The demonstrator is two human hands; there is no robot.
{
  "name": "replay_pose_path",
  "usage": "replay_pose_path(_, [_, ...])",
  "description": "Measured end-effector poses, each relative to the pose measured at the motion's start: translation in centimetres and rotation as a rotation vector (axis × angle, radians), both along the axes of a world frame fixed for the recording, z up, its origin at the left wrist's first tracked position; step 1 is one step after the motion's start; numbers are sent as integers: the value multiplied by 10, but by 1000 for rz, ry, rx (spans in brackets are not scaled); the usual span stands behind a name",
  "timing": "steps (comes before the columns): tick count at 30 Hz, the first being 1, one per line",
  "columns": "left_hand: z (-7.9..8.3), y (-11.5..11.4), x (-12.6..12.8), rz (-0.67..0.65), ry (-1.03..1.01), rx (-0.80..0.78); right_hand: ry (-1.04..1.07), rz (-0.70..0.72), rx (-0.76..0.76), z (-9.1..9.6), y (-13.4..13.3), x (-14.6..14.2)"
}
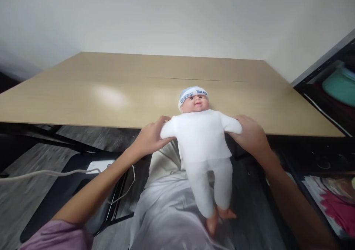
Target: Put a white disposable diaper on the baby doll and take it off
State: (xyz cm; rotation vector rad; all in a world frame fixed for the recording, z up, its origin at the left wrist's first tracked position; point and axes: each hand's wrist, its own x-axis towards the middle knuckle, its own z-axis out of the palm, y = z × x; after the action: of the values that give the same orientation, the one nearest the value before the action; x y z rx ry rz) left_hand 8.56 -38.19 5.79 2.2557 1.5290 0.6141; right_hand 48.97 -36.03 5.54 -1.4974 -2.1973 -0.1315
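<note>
A baby doll (203, 143) in a white suit and a blue-and-white cap hangs upright in front of me, its head level with the near edge of the wooden table (116, 91). My left hand (151, 137) is closed around the doll's arm on the left side. My right hand (251, 135) grips the doll's other arm. The doll's bare feet dangle above my lap, which is covered in pale grey cloth (166, 213).
A black chair (69, 183) with a white device and a white cable (50, 173) stands at the left on the grey floor. At the right, a dark shelf (332, 91) holds folded cloth, and a bin with coloured fabric (332, 202) sits lower down.
</note>
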Motion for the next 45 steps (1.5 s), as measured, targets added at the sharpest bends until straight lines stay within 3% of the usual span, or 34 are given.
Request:
replay_pose_path(6, [-9,48,-26,2,102,-16,86,-24,-53,-31,16,8])
replay_pose_path(11, [-18,84,-49,83,163,107,75,-26,-130,-36,51,-3])
replay_pose_path(18, [-37,157,-69,94,198,203,104,22,-125,-40,144,-22])
replay_pose_path(25, [-43,245,-85,87,188,246,102,-17,-49,-50,218,-36])
replay_pose_path(38, [-53,427,-90,222,146,439,118,18,-12,-49,393,-43])
replay_pose_path(41, [-57,453,-92,236,138,418,90,3,3,-51,429,-43])
replay_pose_path(45, [-61,464,-96,218,155,360,61,11,4,-54,454,-39])
